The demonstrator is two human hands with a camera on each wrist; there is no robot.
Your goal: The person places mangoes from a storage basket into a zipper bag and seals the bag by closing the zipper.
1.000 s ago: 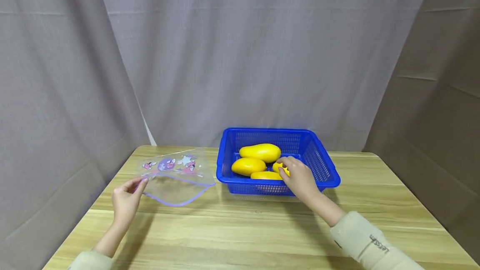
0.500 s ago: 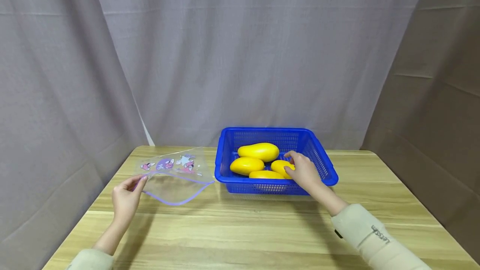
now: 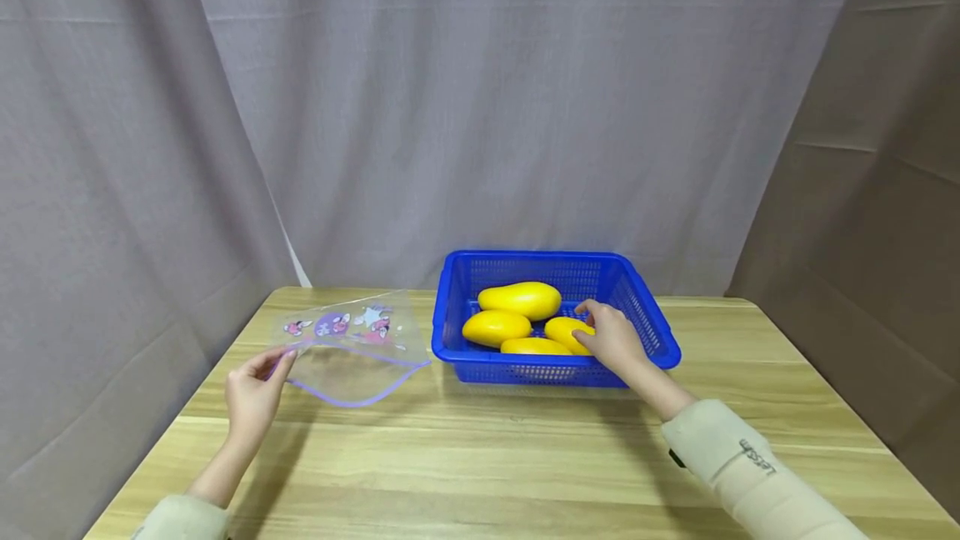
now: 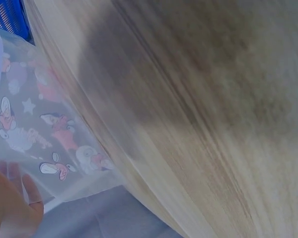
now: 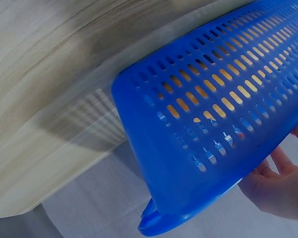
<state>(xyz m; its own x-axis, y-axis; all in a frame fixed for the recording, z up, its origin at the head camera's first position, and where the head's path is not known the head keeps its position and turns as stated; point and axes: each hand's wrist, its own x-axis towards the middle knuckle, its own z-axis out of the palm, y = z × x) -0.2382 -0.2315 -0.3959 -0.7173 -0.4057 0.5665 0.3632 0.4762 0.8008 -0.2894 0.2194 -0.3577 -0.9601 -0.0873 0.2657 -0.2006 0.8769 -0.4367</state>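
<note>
Your left hand (image 3: 252,390) is pinching the clear, purple-edged bag (image 3: 347,337) by its left corner, above the desk's (image 3: 465,457) left side. Your right hand (image 3: 615,342) — thumb and fingers parted — is hovering at the rightmost mango (image 3: 562,332), among four lying in the blue basket (image 3: 480,358).

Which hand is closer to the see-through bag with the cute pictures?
Left. The left hand pinches the bag by its purple-trimmed edge; the right hand is farther right, inside the blue basket.
</note>
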